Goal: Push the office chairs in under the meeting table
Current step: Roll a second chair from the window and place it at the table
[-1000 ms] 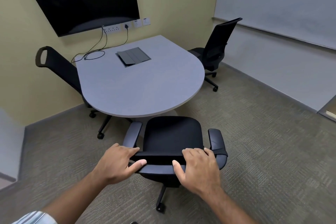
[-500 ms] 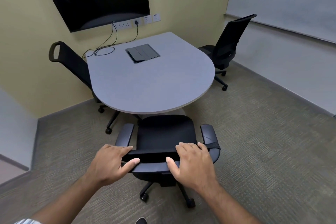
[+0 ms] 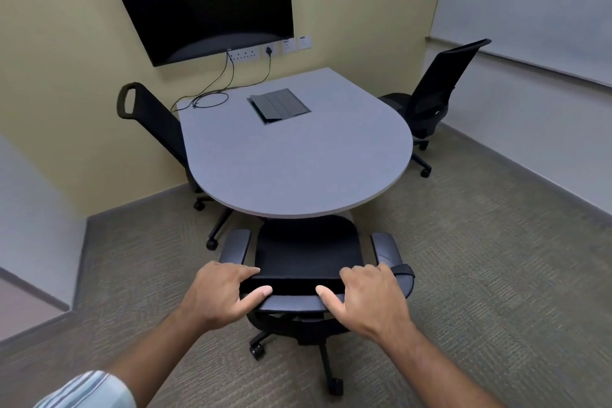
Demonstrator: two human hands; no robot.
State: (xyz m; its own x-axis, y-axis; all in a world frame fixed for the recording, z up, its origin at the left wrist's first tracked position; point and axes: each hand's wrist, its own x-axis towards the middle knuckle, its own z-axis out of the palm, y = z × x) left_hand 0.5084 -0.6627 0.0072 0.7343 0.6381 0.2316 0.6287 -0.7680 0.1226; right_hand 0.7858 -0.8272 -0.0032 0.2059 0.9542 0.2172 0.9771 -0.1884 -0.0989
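Note:
A black office chair (image 3: 306, 252) stands in front of me, its seat front just under the rounded near edge of the grey meeting table (image 3: 298, 169). My left hand (image 3: 220, 296) and my right hand (image 3: 367, 296) both grip the top of its backrest, thumbs on my side. A second black chair (image 3: 155, 129) sits at the table's left side, seat tucked under. A third black chair (image 3: 437, 93) stands at the right side, seat near the table edge.
A dark screen (image 3: 205, 0) hangs on the yellow wall, with sockets and cables (image 3: 212, 89) running down onto the table. A grey cable box lid (image 3: 280, 104) is set into the tabletop. A whiteboard wall (image 3: 530, 10) runs along the right. Carpet lies on both sides.
The chair I hold has rolled forward toward the table, its seat front now reaching under the edge. My hands kept their grip, and my view moved closer.

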